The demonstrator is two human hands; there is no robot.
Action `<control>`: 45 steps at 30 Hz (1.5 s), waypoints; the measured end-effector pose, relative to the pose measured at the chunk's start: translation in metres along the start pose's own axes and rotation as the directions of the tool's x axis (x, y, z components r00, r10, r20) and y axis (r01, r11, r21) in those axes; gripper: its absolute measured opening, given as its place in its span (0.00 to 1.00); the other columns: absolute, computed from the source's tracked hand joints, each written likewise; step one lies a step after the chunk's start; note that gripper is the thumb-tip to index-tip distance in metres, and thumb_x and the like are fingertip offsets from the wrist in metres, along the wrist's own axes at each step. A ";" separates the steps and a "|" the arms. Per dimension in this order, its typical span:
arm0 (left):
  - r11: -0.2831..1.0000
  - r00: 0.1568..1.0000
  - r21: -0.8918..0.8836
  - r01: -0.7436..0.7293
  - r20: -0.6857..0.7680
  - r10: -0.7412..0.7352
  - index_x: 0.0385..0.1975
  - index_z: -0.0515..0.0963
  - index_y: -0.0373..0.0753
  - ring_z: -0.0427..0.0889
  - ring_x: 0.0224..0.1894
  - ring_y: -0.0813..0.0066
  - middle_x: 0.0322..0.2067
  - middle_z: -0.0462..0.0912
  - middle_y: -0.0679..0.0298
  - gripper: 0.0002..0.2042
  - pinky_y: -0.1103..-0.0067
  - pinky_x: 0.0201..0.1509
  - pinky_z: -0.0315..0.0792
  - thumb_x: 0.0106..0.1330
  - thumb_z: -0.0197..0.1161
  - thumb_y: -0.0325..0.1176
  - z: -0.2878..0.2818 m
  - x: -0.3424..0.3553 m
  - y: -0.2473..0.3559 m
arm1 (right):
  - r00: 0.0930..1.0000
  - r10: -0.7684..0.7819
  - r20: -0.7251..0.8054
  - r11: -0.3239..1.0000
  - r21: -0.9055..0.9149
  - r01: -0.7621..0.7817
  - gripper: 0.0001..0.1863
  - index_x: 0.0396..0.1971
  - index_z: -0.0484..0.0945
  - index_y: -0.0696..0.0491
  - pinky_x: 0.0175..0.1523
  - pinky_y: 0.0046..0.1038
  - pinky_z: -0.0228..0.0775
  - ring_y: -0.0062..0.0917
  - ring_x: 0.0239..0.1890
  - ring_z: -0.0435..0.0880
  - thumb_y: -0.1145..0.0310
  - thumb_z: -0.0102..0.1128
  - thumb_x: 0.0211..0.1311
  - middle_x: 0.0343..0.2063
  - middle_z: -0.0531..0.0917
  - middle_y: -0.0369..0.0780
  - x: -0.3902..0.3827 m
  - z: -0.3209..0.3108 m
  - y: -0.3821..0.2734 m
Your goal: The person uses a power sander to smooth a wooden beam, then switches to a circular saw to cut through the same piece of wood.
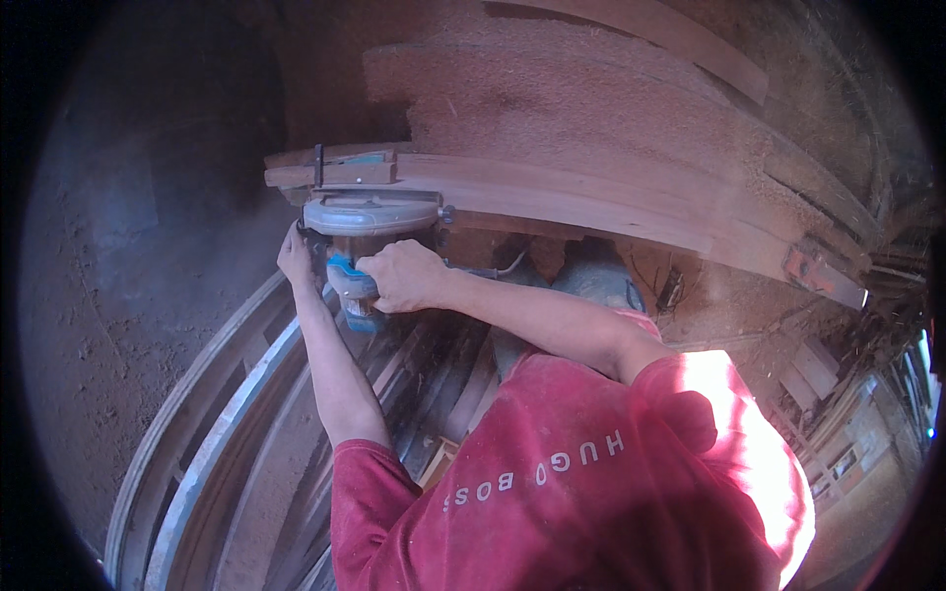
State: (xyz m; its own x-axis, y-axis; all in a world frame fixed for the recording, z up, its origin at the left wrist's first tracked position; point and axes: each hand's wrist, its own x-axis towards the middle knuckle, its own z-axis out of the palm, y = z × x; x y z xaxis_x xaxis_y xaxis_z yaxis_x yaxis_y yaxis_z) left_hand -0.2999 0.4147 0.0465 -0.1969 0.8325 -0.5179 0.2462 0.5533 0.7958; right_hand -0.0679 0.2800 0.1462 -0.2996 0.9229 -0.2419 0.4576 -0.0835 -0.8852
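A circular saw (372,215) with a rounded grey guard and a blue handle rests against the long wooden board (552,197) near its left end. My right hand (409,276) is wrapped around the saw's blue handle. At the saw's left side, my left hand (295,258) has its fingers curled at the front edge of the tool; exactly what they grip is hidden. A short wood block (335,174) lies on the board just beyond the saw, with a dark upright metal piece (318,165) across it. The blade does not show.
Reddish sawdust covers the bench (572,98) beyond the board. An orange-and-grey tool (823,276) sits by the board's right end. Long planks (227,424) are stacked low at the left, beside a dusty floor (118,286). A cable (503,268) trails near my right forearm.
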 end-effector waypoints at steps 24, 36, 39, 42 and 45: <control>0.989 0.998 0.145 -0.038 -0.042 0.044 0.49 0.83 0.34 0.83 0.37 0.78 0.39 0.86 0.64 0.18 0.79 0.39 0.77 0.75 0.59 0.44 -0.047 0.062 0.001 | 0.989 -0.136 -0.061 0.991 -0.007 0.136 0.17 0.35 0.79 0.53 0.40 0.45 0.79 0.46 0.33 0.86 0.59 0.69 0.48 0.26 0.86 0.49 0.047 0.021 0.004; 0.955 0.959 -0.099 -0.281 -0.058 0.276 0.63 0.72 0.36 0.84 0.44 0.72 0.45 0.83 0.54 0.23 0.78 0.44 0.78 0.74 0.61 0.43 0.010 -0.189 0.123 | 0.869 -0.331 -0.367 0.911 0.117 0.396 0.20 0.44 0.82 0.47 0.37 0.41 0.80 0.42 0.30 0.87 0.61 0.73 0.48 0.30 0.87 0.42 -0.128 -0.037 0.041; 0.876 0.945 -0.480 -0.055 0.258 0.201 0.64 0.71 0.37 0.82 0.52 0.62 0.51 0.82 0.52 0.22 0.69 0.54 0.76 0.75 0.57 0.41 0.066 -0.239 0.097 | 0.898 -0.204 -0.389 0.973 0.018 0.229 0.21 0.45 0.82 0.49 0.38 0.36 0.81 0.40 0.33 0.88 0.64 0.74 0.48 0.33 0.87 0.43 -0.243 -0.095 0.029; 0.357 0.577 0.529 -0.770 0.336 0.745 0.62 0.75 0.38 0.82 0.53 0.54 0.52 0.82 0.48 0.22 0.65 0.57 0.75 0.73 0.55 0.44 0.127 -0.280 0.041 | 0.857 -0.061 -0.512 0.964 -0.254 -0.084 0.23 0.43 0.83 0.55 0.34 0.33 0.79 0.34 0.28 0.87 0.69 0.72 0.42 0.28 0.86 0.41 -0.373 -0.140 0.017; 0.565 0.767 0.519 -0.641 0.442 0.465 0.59 0.78 0.45 0.83 0.50 0.48 0.46 0.84 0.48 0.25 0.64 0.51 0.78 0.66 0.61 0.52 0.153 -0.332 -0.018 | 0.676 -0.074 -0.733 0.956 -0.244 -0.161 0.18 0.37 0.83 0.58 0.41 0.34 0.75 0.37 0.34 0.85 0.73 0.69 0.40 0.31 0.83 0.46 -0.500 -0.148 0.016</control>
State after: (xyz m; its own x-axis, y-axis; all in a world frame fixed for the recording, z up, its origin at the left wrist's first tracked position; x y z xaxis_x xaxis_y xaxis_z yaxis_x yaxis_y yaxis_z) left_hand -0.0937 0.1327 0.1563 0.3825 0.9089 -0.1660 0.7579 -0.2059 0.6191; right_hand 0.2129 -0.1274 0.3119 0.3778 0.9056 0.1930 0.6902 -0.1365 -0.7107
